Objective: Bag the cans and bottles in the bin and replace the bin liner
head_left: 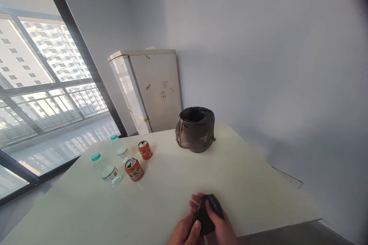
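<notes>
Clearly, both hands are busy with one black object [204, 222], which is near the lower edge of the view, above the near part of the white table [161, 206]. The right hand [225, 231] is closed on it: the thumb lies flat over the upper face, and the palm supports the right side. The left hand [184, 229] holds it from the left, with its thumb bent at the lower left edge and its fingers reaching up beside the upper left edge. These fingers are blurred and a little spread, so I cannot tell how firmly they press. Some small pale marks are visible on the object near its upper right corner, but they are too blurred to read.

Farther on the table stands a round bin [195, 138], lined with a thin dark bag [181, 134] which is folded over the rim and hangs outside in creases. Its mouth is open upward; the inside is dark, and I cannot tell what is in it. To the left stand two orange cans [134, 169], upright and apart from each other, each with a dark opening in the top; their contents are hidden. Just beside them are two clear bottles [108, 173], upright, with green caps [96, 157] on and labels around their lower parts.
</notes>
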`<state>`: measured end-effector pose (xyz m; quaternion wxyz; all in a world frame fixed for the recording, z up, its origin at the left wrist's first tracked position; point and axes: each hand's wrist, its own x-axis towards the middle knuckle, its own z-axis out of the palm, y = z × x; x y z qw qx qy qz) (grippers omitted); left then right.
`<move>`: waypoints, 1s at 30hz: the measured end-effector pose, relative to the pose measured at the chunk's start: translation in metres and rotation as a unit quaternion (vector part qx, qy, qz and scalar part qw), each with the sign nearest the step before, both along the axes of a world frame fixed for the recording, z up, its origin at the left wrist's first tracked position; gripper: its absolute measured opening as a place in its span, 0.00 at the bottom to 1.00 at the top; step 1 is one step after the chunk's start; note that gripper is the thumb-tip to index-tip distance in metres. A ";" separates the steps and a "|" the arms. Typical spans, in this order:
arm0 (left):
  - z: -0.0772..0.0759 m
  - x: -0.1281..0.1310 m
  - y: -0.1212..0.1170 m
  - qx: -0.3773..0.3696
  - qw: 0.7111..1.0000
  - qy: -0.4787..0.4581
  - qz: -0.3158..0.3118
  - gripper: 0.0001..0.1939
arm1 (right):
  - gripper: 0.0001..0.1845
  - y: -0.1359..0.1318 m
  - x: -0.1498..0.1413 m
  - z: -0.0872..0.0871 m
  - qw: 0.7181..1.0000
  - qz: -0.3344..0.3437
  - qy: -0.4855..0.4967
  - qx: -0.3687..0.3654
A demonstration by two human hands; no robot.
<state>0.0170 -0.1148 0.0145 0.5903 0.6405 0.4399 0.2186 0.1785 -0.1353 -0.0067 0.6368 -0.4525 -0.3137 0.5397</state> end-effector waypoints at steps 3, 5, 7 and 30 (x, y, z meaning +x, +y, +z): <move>0.012 -0.017 0.022 0.098 0.995 0.018 0.006 0.35 | 0.28 0.011 0.064 0.007 0.996 -0.090 -0.019 -0.022; 0.014 -0.035 0.037 0.197 0.974 0.070 0.086 0.27 | 0.29 0.012 0.121 0.011 0.984 -0.147 -0.079 -0.058; 0.006 -0.052 0.053 0.276 0.940 0.137 0.146 0.22 | 0.30 0.010 0.176 0.008 0.939 -0.244 -0.233 -0.064; -0.044 -0.069 0.079 0.374 0.863 0.320 0.115 0.15 | 0.33 0.013 0.218 -0.086 0.583 -0.023 -0.812 0.007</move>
